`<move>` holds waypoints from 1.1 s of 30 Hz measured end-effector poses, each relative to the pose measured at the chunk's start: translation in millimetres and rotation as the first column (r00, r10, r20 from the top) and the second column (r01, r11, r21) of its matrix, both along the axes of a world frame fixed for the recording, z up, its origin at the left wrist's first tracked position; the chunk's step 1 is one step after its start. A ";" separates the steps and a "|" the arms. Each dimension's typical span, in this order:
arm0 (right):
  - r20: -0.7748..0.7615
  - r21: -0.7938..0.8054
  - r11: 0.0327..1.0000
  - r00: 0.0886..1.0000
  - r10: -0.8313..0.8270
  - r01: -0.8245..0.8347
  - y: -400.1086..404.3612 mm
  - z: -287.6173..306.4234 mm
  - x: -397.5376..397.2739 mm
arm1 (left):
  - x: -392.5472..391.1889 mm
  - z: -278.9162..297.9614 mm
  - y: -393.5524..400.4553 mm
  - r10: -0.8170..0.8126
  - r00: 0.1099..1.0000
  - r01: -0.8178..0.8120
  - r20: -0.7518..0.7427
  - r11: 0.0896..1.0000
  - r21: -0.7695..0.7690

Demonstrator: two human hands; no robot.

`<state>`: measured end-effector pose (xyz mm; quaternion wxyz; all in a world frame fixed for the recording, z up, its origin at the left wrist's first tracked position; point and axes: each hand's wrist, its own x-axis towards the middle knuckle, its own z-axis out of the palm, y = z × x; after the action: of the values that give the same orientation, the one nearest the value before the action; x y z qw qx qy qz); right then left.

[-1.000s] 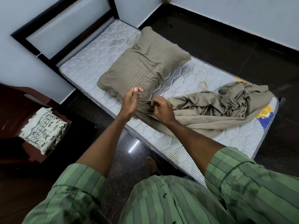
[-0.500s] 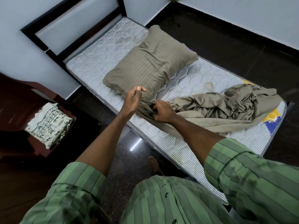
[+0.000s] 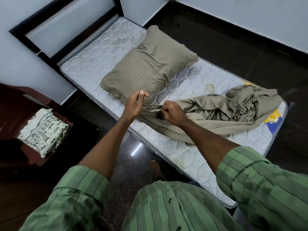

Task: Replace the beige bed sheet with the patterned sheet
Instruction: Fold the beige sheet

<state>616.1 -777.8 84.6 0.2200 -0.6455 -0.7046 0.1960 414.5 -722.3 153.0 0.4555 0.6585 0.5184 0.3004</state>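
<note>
The beige bed sheet (image 3: 233,112) lies crumpled on the right half of the bare striped mattress (image 3: 100,62). My right hand (image 3: 173,113) grips a bunched edge of it near the mattress's near side. My left hand (image 3: 135,104) is just to the left, fingers curled with thumb against fingertips, and the gathered fabric runs in under its palm. The patterned sheet (image 3: 43,132), white with a dark green print, sits folded on a dark red chair (image 3: 15,100) at the left, away from both hands.
A beige striped pillow (image 3: 150,64) lies on the mattress just beyond my hands. The black bed frame's headboard (image 3: 33,39) stands against the wall at the left. Dark glossy floor surrounds the bed. My bare foot (image 3: 156,169) stands by the mattress edge.
My right hand has bunched more of the beige sheet's edge toward my left hand. The view has shifted slightly; the pillow and patterned sheet have stayed put.
</note>
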 end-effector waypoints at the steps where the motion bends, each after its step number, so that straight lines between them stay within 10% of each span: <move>1: -0.014 0.001 1.000 1.000 -0.025 0.025 -1.0 1.0 -0.9 | 2.0 2.1 -0.9 -0.010 1.000 0.010 -0.014 1.000 0.002; 8: 0.111 0.071 0.997 0.993 -0.050 0.043 -9.0 1.6 -21.8 | 15.8 28.0 3.0 -0.079 0.995 0.083 -0.064 0.995 0.051; 16: -0.106 0.266 0.932 0.969 -0.225 0.246 13.1 31.1 -24.5 | -5.8 18.6 0.1 -0.086 0.963 0.086 -0.255 0.996 -0.009; 23: -0.069 0.321 0.932 0.986 -0.155 0.169 7.2 38.8 -16.1 | 16.1 14.2 -6.0 -0.109 0.662 0.393 -0.741 0.893 0.219; 33: 0.016 0.266 0.953 0.988 -0.155 0.145 -19.8 39.3 -6.7 | 16.1 16.7 -19.7 0.063 0.835 0.328 -0.547 0.741 0.586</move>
<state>609.4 -797.6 124.0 0.3054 -0.6656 -0.6773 0.0712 430.6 -742.0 169.6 0.0526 0.8688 0.4334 0.2336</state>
